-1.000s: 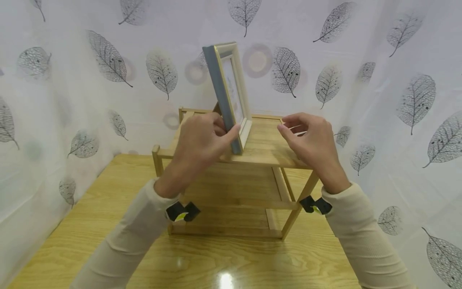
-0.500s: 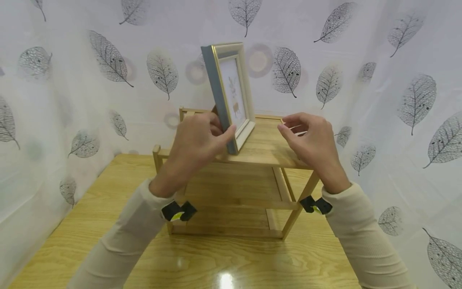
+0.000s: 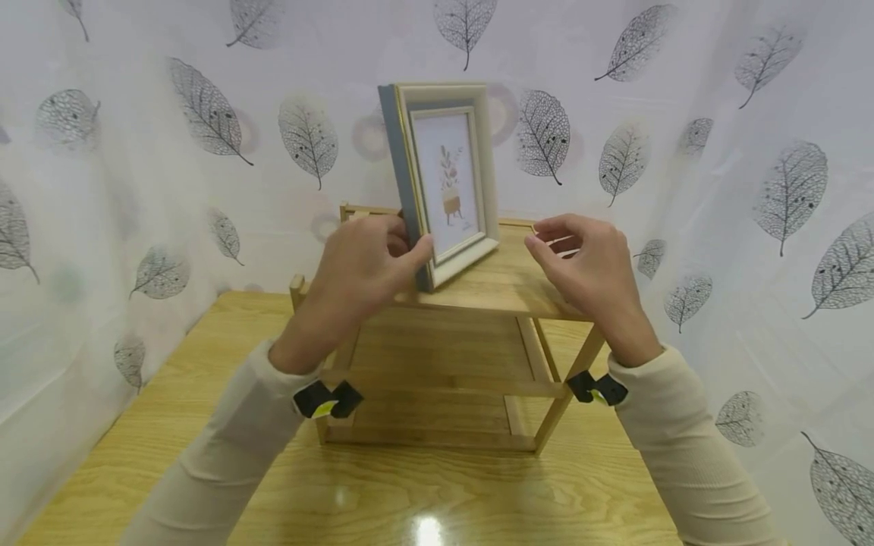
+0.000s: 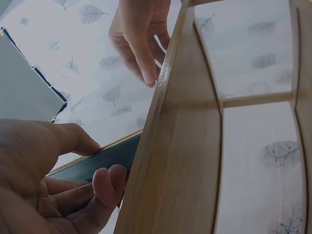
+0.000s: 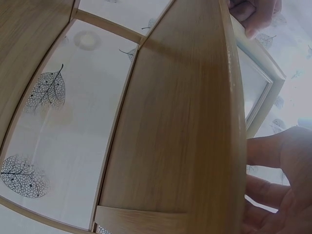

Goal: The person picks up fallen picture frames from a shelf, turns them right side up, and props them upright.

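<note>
A picture frame [image 3: 451,186] with a cream front, gold line and blue-grey side stands upright at an angle on the top board of a wooden shelf rack [image 3: 519,292]. My left hand [image 3: 362,265] grips its lower left side, thumb at the front edge and fingers behind. In the left wrist view, the thumb and fingers lie on either side of the blue-grey frame edge [image 4: 100,163]. My right hand [image 3: 583,254] hovers by the right end of the top board with loosely bent fingers and nothing visible between them. Whether it touches the board I cannot tell.
Below the top board, the rack has a middle shelf [image 3: 444,349] and a bottom shelf [image 3: 430,413]. It stands on a wood-grain table [image 3: 382,493]. A white curtain [image 3: 273,68] with leaf prints hangs behind and on both sides.
The picture frame has turned, so its front faces me more and the plant picture shows. My left hand has moved slightly left with its edge. The right hand has stayed still.
</note>
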`<state>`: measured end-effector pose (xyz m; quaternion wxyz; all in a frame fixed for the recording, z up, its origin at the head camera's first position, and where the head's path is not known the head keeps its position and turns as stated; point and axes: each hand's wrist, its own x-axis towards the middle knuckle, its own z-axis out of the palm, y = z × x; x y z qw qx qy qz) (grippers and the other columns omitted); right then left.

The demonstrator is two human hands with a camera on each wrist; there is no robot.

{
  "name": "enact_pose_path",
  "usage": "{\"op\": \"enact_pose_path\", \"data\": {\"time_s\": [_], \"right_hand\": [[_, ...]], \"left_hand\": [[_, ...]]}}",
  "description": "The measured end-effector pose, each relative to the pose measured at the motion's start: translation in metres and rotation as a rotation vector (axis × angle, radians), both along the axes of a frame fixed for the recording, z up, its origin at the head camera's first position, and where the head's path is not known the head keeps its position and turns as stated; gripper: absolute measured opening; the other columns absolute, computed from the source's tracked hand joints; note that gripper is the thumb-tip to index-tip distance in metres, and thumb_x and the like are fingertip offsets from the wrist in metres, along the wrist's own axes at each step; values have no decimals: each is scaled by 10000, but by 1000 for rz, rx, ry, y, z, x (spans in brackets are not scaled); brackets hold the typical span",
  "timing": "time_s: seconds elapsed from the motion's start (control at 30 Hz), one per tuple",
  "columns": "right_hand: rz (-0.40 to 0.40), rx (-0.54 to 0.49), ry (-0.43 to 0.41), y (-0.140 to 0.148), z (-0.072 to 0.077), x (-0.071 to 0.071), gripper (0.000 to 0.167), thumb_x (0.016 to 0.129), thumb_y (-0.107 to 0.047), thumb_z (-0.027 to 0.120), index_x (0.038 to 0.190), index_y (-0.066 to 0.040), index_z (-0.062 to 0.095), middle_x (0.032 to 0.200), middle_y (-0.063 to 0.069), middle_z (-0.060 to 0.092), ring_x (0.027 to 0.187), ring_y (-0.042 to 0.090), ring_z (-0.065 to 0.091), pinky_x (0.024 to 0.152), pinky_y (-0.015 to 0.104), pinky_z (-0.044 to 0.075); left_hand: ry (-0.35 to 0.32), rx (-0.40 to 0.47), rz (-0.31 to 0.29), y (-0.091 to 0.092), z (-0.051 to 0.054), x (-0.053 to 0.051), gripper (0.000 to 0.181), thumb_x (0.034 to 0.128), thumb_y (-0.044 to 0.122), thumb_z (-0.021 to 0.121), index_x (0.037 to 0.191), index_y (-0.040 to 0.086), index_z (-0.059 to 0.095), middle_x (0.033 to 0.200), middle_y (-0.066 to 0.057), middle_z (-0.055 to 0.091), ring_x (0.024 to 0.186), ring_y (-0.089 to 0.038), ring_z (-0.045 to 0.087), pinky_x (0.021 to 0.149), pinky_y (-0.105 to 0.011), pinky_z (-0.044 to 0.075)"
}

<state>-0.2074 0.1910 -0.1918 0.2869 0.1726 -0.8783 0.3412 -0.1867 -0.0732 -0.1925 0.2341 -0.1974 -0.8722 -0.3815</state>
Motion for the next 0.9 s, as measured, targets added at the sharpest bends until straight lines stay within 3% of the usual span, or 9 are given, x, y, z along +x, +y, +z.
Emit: {"op": "enact_pose_path", "data": {"time_s": [0.2,0.43,0.6,0.9], "right_hand": [[-10,10,-14,0,0,0,278,950,-263,711,1102,-36,759,1041,122,759,860,286,739,671,126,505],[-1,-3,-26,-4,-2,-3,294,953,-224,710,1143,-2,735,1122,151,739,905,308,737,778,400,605],[12,6,-40,-8,-3,-7,316,961,-181,691,1199,28,699,1172,182,718,934,342,730,805,448,604],[11,37,-138,-14,-6,-11,340,987,-184,638,1271,-1,673,1228,170,701,993,342,718,843,475,578]], "left_hand": [[-38,-16,-3,-3,0,-2,237,993,254,637,942,43,734,881,-56,729,707,-183,646,612,-318,525],[-43,-41,-3,-6,-1,-5,244,1016,244,595,957,36,708,921,-80,736,704,-196,640,626,-322,518],[-57,-57,7,-8,-1,-6,253,1030,233,561,955,23,680,965,-105,732,684,-210,601,602,-326,498],[-86,-79,6,-10,-1,-10,271,1053,229,513,983,3,645,1101,-181,724,972,-278,698,779,-390,575]]}}
